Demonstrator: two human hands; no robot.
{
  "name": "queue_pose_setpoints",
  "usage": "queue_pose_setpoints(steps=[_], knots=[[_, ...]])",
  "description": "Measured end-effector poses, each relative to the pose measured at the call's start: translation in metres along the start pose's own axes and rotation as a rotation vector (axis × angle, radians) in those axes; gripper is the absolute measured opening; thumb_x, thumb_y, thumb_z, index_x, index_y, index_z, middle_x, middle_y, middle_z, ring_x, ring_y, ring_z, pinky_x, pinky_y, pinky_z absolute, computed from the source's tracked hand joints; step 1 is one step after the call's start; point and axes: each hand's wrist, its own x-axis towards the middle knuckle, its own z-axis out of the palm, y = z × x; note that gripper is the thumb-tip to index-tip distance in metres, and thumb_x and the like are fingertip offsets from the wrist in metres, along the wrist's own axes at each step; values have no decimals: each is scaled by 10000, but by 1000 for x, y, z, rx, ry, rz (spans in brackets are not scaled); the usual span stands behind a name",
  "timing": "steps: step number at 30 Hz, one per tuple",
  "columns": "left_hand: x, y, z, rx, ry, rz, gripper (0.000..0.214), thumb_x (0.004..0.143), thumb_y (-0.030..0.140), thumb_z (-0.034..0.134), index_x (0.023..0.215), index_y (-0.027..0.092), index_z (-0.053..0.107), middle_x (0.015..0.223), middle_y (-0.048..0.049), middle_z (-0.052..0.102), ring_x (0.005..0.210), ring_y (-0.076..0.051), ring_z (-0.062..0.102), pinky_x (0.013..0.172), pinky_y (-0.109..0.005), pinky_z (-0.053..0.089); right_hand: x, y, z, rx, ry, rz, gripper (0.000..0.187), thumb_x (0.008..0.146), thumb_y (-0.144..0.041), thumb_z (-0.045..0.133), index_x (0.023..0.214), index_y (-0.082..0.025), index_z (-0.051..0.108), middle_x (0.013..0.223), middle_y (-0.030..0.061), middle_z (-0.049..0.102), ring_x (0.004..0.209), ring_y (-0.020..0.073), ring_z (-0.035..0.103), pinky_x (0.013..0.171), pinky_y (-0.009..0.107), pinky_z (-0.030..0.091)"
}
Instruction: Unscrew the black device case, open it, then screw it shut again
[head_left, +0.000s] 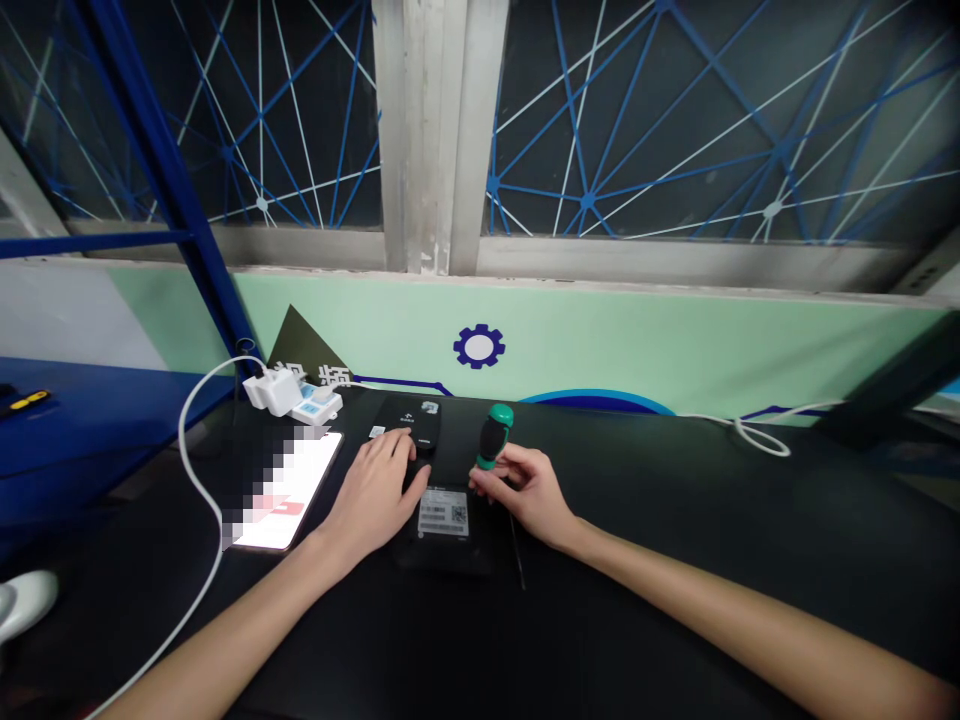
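My right hand (525,490) grips a screwdriver (496,437) with a green and black handle, held nearly upright. Its tip is hidden behind my fingers, by the upper right corner of a black device (444,555) with a white printed label. My left hand (381,490) lies with fingers stretched, its thumb at the upper left of that device. Those fingertips reach the near edge of a flat black box (411,420) with small white print. A thin rod (517,555) lies right of the labelled device; what it is I cannot tell.
To the left lies a lit phone (289,490), partly pixelated. Behind it a white power strip (315,403) holds a plugged-in charger (274,390). A white cable (196,470) loops along the left side. Another white cable (757,437) lies by the wall at right.
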Motion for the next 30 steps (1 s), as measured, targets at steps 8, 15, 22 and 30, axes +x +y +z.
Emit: queue_pose_setpoints(steps=[8, 15, 22, 30], knots=[[0, 0, 1, 24, -7, 44, 246, 1018, 228, 346, 982, 184, 586, 1251, -140, 608, 1235, -289, 548, 984, -481, 456, -1, -2, -2, -41, -21, -86, 334, 875, -461, 692, 731, -164, 639, 653, 29, 655, 558, 131, 603, 525, 236, 503], [1, 2, -2, 9, -13, 33, 218, 1002, 216, 365, 981, 193, 580, 1203, -119, 625, 1221, -284, 556, 972, -470, 466, -2, 0, -3, -38, -30, -93, 293, 883, -416, 691, 746, -162, 638, 667, 33, 652, 570, 132, 597, 528, 238, 496], [1, -2, -3, -23, 16, 11, 246, 991, 247, 415, 1180, 199, 564, 1277, -109, 628, 1231, -269, 574, 1002, -451, 478, -1, 2, -3, 5, -39, -44, 305, 830, -408, 746, 701, -156, 632, 643, 13, 612, 565, 118, 566, 545, 233, 494], [-1, -10, 8, 72, 0, 29, 409, 1015, 299, 388, 1385, 183, 520, 1476, -109, 537, 1405, -258, 448, 1175, -481, 345, 0, 0, -3, 13, -66, -41, 331, 840, -430, 734, 687, -153, 635, 648, 23, 617, 571, 121, 563, 519, 224, 487]])
